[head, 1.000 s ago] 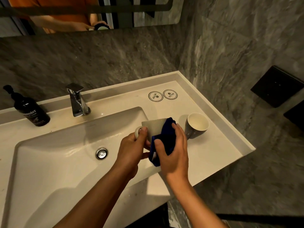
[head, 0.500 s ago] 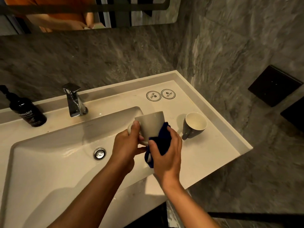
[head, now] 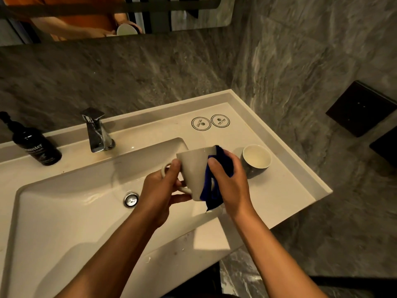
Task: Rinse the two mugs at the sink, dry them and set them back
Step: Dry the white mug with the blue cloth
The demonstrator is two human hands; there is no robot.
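Note:
A white mug (head: 193, 168) is held over the right edge of the sink basin (head: 71, 211), its mouth tipped away from me. My left hand (head: 161, 192) grips it by the handle. My right hand (head: 231, 181) presses a dark blue cloth (head: 211, 190) against the mug's right side. A second mug (head: 255, 161), dark grey outside and white inside, stands upright on the counter just right of my right hand.
A chrome faucet (head: 97, 132) stands behind the basin, with a black pump bottle (head: 35, 145) at the far left. Two round printed coasters (head: 210, 122) lie at the back right of the counter. The drain (head: 131, 200) is below my left hand. Grey stone walls close in behind and right.
The white mug has been turned from lying sideways to a more upright, tilted hold and lifted slightly. My right hand with the cloth has moved from its base to its side.

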